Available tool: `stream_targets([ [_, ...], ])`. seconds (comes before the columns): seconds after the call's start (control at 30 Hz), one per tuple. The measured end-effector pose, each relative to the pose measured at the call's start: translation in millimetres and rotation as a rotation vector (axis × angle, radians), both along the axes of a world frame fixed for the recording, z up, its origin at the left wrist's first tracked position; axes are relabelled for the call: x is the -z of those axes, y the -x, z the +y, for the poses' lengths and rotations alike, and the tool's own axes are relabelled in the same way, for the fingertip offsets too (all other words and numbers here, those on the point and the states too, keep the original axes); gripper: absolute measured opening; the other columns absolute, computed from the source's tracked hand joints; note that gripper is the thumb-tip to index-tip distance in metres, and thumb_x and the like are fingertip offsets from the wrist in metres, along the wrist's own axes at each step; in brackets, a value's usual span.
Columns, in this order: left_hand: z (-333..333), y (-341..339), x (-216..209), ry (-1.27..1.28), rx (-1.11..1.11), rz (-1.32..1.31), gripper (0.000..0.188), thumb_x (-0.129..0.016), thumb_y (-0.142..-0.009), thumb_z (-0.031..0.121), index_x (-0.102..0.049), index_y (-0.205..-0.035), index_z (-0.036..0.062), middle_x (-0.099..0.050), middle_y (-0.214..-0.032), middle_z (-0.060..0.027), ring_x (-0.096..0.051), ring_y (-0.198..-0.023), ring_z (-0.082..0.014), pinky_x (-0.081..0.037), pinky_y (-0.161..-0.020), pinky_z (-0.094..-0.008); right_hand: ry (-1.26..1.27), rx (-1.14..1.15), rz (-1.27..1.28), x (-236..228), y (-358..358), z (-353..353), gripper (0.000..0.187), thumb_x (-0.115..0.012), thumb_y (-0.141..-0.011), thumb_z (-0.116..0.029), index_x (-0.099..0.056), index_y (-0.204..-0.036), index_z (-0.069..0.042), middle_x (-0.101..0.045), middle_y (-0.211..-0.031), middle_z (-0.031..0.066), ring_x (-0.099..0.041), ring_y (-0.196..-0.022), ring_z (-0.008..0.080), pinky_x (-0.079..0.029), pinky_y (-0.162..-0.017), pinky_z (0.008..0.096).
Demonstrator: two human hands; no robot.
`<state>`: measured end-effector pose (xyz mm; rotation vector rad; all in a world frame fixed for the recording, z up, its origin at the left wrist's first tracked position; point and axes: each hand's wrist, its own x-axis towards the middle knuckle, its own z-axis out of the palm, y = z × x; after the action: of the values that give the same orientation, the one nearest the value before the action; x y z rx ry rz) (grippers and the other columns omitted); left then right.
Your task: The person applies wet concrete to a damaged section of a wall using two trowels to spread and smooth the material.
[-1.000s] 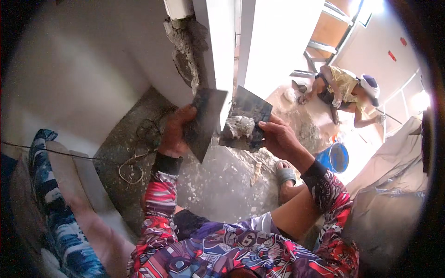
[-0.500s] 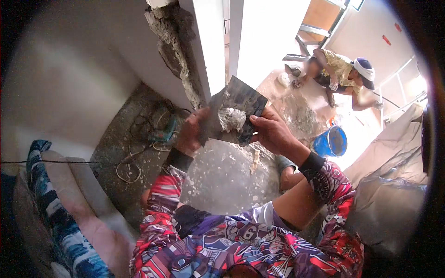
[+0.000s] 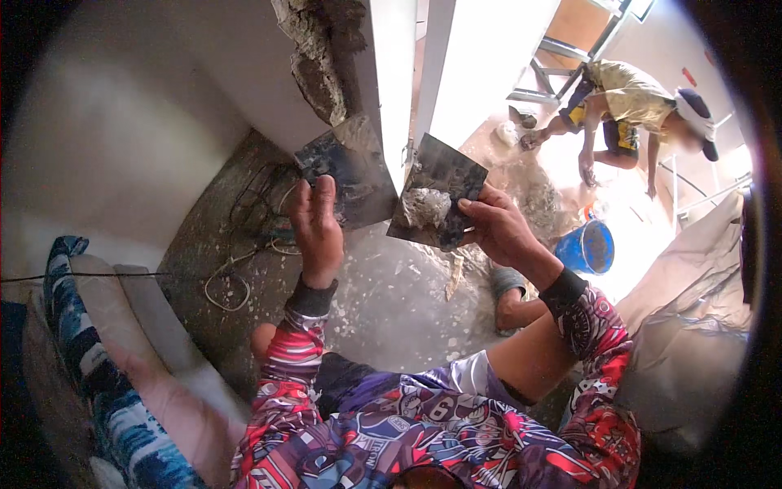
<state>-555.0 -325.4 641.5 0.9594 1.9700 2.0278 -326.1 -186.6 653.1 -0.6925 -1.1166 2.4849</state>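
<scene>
My left hand (image 3: 318,232) holds a dark, smeared flat plate (image 3: 358,183) near the lower end of the broken wall edge (image 3: 319,81). The plate covers part of that edge, so whether they touch I cannot tell. My right hand (image 3: 501,228) grips a second dark square plate (image 3: 440,167) by its right side, thumb on top. A lump of wet grey-white plaster (image 3: 425,207) sits on this second plate. The two plates are side by side, their near corners close together beside the white door frame (image 3: 394,73).
A power tool's cables (image 3: 228,285) lie on the dusty floor at left, beside a rolled-up mattress (image 3: 122,375). At right are a blue bucket (image 3: 583,248), draped sheeting (image 3: 684,326) and a metal ladder (image 3: 562,57). A co-worker (image 3: 643,106) bends low at the far right.
The two plates have come apart: my left hand has moved its plate left and up toward the broken edge. My right hand has shifted slightly right with the plaster. The co-worker has changed posture.
</scene>
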Motion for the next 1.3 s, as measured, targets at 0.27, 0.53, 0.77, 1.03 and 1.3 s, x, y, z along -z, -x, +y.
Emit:
stream_targets([
  [0.27,-23,-24,12,0.258,0.398,0.725,0.014,-0.058,-0.095,0.013,-0.059,-0.095,-0.0009,-0.059,-0.088,-0.0174,-0.060,-0.078,-0.0382,-0.047,-0.066,-0.0440,-0.079,0.108,-0.024,1,2,12,0.030,-0.054,-0.100,-0.013,-0.055,-0.126,0.002,-0.066,-0.115,0.0124,-0.070,-0.094,0.0212,-0.062,-0.080,0.0397],
  [0.53,-45,-3,35,0.407,0.226,0.316,0.017,-0.058,-0.097,0.013,-0.063,-0.087,-0.0003,-0.063,-0.081,-0.0141,-0.059,-0.066,-0.0245,-0.044,-0.060,-0.0377,-0.146,0.146,-0.055,-7,-1,20,0.033,-0.053,-0.100,-0.015,-0.052,-0.130,0.001,-0.065,-0.117,0.0123,-0.070,-0.095,0.0216,-0.062,-0.081,0.0398],
  [0.77,-61,-24,12,0.286,0.328,0.060,0.020,-0.060,-0.095,0.006,-0.066,-0.113,0.0001,-0.070,-0.097,-0.0093,-0.061,-0.079,-0.0138,-0.050,-0.074,-0.0300,-0.149,0.165,-0.046,-3,-1,21,0.031,-0.052,-0.099,-0.014,-0.052,-0.126,0.002,-0.065,-0.112,0.0128,-0.070,-0.093,0.0221,-0.062,-0.080,0.0400],
  [1.03,-42,24,-54,0.206,0.563,0.920,0.039,-0.062,-0.083,0.000,-0.069,-0.120,0.0128,-0.068,-0.113,-0.0053,-0.057,-0.089,-0.0254,-0.048,-0.079,-0.0376,-0.001,0.046,-0.086,0,0,23,0.024,-0.053,-0.097,-0.010,-0.052,-0.118,0.002,-0.063,-0.104,0.0091,-0.067,-0.089,0.0167,-0.059,-0.077,0.0325],
  [1.3,-31,27,-90,0.382,0.728,1.316,0.034,-0.063,-0.082,0.011,-0.070,-0.115,0.0161,-0.070,-0.109,0.0001,-0.057,-0.086,-0.0245,-0.045,-0.071,-0.0385,-0.001,0.017,-0.093,1,1,20,0.018,-0.054,-0.096,-0.009,-0.054,-0.110,0.002,-0.063,-0.099,0.0089,-0.067,-0.084,0.0156,-0.059,-0.075,0.0314],
])
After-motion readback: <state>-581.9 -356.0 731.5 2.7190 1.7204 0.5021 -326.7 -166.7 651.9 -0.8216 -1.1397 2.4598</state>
